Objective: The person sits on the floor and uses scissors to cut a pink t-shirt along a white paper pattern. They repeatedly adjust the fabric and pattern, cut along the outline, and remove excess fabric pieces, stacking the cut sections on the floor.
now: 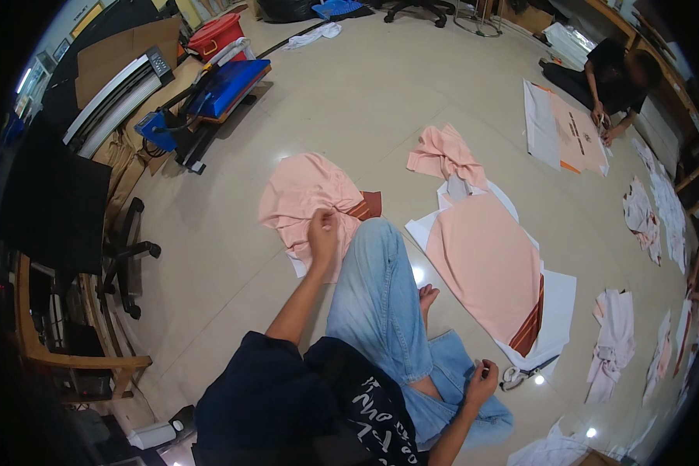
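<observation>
My left hand (pixel 323 231) is over a crumpled heap of pale pink cloth (pixel 303 186) on the floor, left of my bent knee. Its fingers are curled together; whether they pinch the cloth or something small cannot be made out. A brown striped band (pixel 365 206) shows at the heap's right side. My right hand (pixel 483 380) hovers beside my other leg with its fingers curled in; what they hold, if anything, is too small to tell. Just right of it lies a pair of scissors (pixel 512 378). Beyond them a pink cut panel (pixel 485 264) with a brown striped corner rests on white sheets (pixel 558 311).
A blue heat press (pixel 225 89) and a black office chair (pixel 132 248) stand at left, with a red bucket (pixel 219 37) behind. Another person (pixel 617 78) sits at the far right over a printed pink panel (pixel 571 128). Cloth pieces (pixel 613 342) lie along the right.
</observation>
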`<action>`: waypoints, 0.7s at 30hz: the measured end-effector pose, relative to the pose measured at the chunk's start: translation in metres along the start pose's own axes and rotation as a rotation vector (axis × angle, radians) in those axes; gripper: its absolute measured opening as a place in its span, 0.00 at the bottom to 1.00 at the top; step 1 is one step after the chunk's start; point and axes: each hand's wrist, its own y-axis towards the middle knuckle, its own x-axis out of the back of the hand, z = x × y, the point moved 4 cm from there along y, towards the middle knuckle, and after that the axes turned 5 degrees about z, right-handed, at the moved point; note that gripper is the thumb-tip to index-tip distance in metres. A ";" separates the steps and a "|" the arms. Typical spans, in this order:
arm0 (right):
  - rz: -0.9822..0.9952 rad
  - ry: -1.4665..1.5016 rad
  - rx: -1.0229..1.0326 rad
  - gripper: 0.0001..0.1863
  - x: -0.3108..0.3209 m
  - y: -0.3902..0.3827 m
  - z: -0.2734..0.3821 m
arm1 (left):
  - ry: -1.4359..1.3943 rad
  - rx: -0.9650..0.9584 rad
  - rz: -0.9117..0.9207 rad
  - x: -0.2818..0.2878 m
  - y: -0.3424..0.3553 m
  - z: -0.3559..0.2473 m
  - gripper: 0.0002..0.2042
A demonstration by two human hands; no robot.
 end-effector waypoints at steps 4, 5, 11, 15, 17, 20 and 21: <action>-0.017 0.023 0.009 0.11 -0.002 -0.001 0.004 | 0.688 -0.247 0.519 0.038 -0.033 0.104 0.12; -0.023 0.033 0.017 0.11 -0.001 -0.003 0.008 | 0.790 -0.398 0.683 0.040 -0.038 0.116 0.13; 0.008 0.083 0.037 0.12 -0.006 -0.003 0.021 | -0.006 -0.241 0.179 0.056 0.126 -0.032 0.18; 0.141 0.180 0.157 0.13 -0.036 0.007 0.059 | -0.130 -0.377 0.277 0.069 0.185 -0.227 0.20; 0.186 0.230 0.258 0.14 -0.045 0.016 0.092 | -0.262 -0.462 0.357 0.063 0.173 -0.311 0.20; 0.231 0.264 0.383 0.15 -0.036 0.032 0.165 | -0.399 -0.476 0.531 0.061 0.146 -0.399 0.20; 0.252 0.244 0.414 0.17 -0.028 0.039 0.197 | -0.410 -0.509 0.584 0.066 0.133 -0.428 0.19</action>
